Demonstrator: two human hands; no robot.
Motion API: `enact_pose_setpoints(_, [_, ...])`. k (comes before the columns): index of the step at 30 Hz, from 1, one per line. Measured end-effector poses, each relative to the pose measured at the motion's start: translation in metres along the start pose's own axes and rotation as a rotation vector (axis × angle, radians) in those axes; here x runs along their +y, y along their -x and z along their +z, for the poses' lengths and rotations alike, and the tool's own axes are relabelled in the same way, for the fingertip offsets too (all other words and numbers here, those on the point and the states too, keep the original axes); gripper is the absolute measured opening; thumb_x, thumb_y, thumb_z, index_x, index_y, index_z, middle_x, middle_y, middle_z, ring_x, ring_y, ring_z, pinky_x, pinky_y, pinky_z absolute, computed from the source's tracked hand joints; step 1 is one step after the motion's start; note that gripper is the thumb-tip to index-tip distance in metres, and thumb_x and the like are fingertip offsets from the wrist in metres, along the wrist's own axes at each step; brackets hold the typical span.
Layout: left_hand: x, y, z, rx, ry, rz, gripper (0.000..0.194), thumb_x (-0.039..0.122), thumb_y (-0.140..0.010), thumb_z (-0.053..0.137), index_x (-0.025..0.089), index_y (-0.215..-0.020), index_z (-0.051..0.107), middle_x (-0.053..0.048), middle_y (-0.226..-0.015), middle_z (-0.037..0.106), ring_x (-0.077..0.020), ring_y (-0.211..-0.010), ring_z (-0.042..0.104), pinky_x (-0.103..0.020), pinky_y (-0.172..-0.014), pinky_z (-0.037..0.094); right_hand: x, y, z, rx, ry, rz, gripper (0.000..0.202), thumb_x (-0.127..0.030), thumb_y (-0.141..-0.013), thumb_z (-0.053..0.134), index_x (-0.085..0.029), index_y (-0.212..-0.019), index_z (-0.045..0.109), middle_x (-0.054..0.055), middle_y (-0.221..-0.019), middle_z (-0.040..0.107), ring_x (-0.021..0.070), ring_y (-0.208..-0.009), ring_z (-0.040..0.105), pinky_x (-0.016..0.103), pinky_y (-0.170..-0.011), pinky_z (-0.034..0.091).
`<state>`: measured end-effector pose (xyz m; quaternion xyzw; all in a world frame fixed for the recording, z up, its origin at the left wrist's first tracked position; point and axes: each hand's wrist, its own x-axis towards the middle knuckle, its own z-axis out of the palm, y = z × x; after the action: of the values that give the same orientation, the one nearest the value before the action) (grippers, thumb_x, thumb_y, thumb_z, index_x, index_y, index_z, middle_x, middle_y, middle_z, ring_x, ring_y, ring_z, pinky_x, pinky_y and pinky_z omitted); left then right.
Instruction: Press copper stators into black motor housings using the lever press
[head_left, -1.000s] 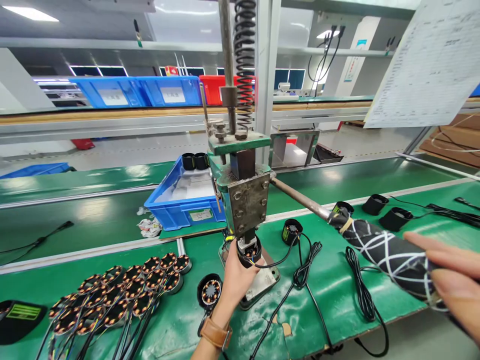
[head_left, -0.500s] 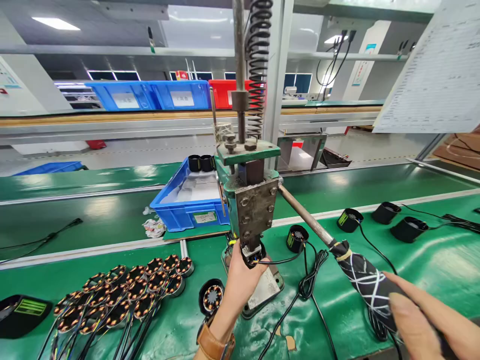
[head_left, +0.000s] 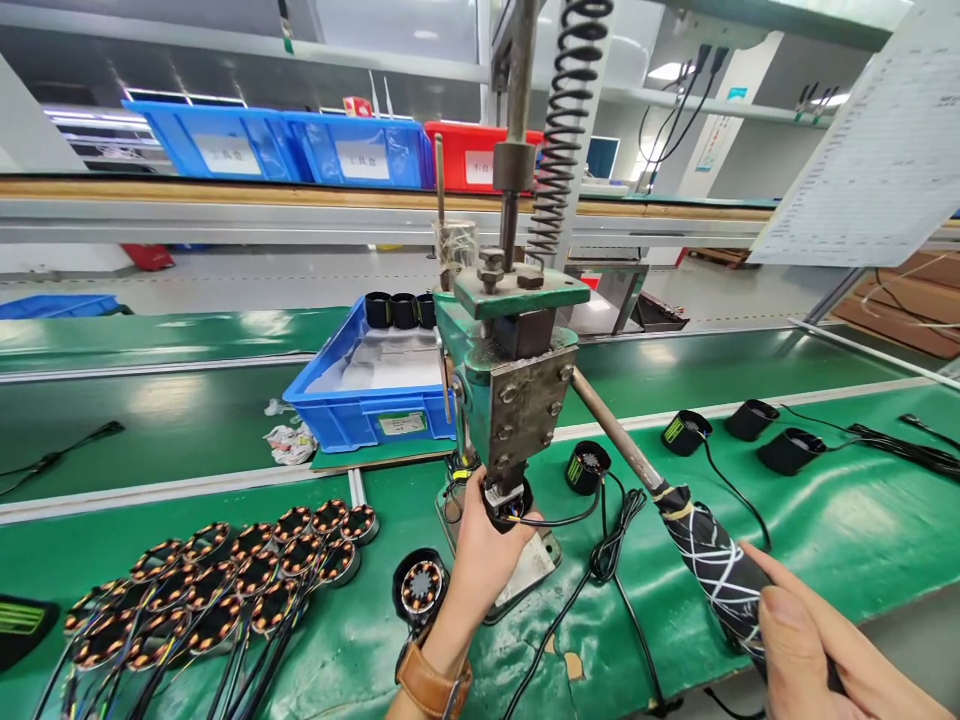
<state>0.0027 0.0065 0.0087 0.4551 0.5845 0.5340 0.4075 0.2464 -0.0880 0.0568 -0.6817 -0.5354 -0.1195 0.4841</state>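
At the green hand press [head_left: 525, 400], my left hand [head_left: 484, 555] is closed around a black round motor housing [head_left: 517, 510] under the ram. A black cable with thin coloured wires runs out of the housing to the right. The ram's end sits down at the housing's opening; whether it touches inside is hidden. My right hand [head_left: 817, 640] is wrapped round the taped lever handle [head_left: 716, 565], which slopes down to the right from the press. A black housing with a copper-wound stator [head_left: 421, 588] lies left of my left wrist. Another black housing [head_left: 587, 467] stands right of the press.
Several copper-wound stators [head_left: 214, 585] with loose wires lie at left. A blue bin [head_left: 397, 420] with black housings stands behind the press. More black housings [head_left: 686, 433] and a coiled cable [head_left: 619, 540] are on the right. A paper sheet [head_left: 862, 150] hangs at upper right.
The view has shifted, so the press appears slightly further right and larger. Both hands keep their holds on the housing and the lever, with the lever at nearly the same slope.
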Motion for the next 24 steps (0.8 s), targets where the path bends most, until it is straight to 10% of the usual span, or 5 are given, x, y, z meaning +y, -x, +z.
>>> enact_pose_setpoints(13, [-0.026,-0.010,-0.003,0.026,-0.143,0.052,0.067,0.045,-0.066,0.082,0.022,-0.123,0.056,-0.013,-0.123,0.070,-0.0332,-0.115,0.067,-0.050,-0.103,0.051,-0.014,-0.019,-0.007,-0.043,-0.093,-0.219,0.029,-0.033,-0.103,0.056,-0.016,-0.109,0.079,0.004,-0.103,0.078,0.0177,-0.087,0.077,0.023,-0.078,0.062])
enact_pose_setpoints(19, [-0.009,-0.011,-0.005,0.088,-0.309,0.046,0.067,0.055,-0.067,0.081,0.021,-0.119,0.056,-0.015,-0.117,0.072,-0.0347,-0.110,0.070,-0.050,-0.096,0.055,-0.092,-0.102,-0.057,0.181,0.015,-0.282,0.023,-0.037,-0.103,0.062,-0.021,-0.106,0.077,0.000,-0.104,0.075,0.0131,-0.094,0.071,0.024,-0.090,0.056])
enact_pose_setpoints(22, [-0.005,-0.007,-0.009,0.134,-0.390,0.009,0.072,0.058,-0.067,0.081,0.022,-0.124,0.055,-0.016,-0.121,0.072,-0.0375,-0.113,0.070,-0.051,-0.093,0.056,-0.119,-0.142,-0.053,0.322,-0.093,-0.386,0.044,-0.042,-0.107,0.056,-0.015,-0.142,0.058,0.007,-0.137,0.062,0.0140,-0.117,0.063,0.026,-0.108,0.049])
enact_pose_setpoints(24, [-0.009,-0.002,-0.012,0.139,-0.447,0.023,0.072,0.062,-0.070,0.079,0.024,-0.125,0.054,-0.017,-0.121,0.072,-0.0400,-0.115,0.069,-0.054,-0.092,0.056,-0.108,-0.139,-0.027,0.180,-0.115,-0.227,0.062,-0.046,-0.110,0.045,-0.017,-0.162,0.028,0.009,-0.157,0.045,0.0145,-0.129,0.056,0.026,-0.111,0.047])
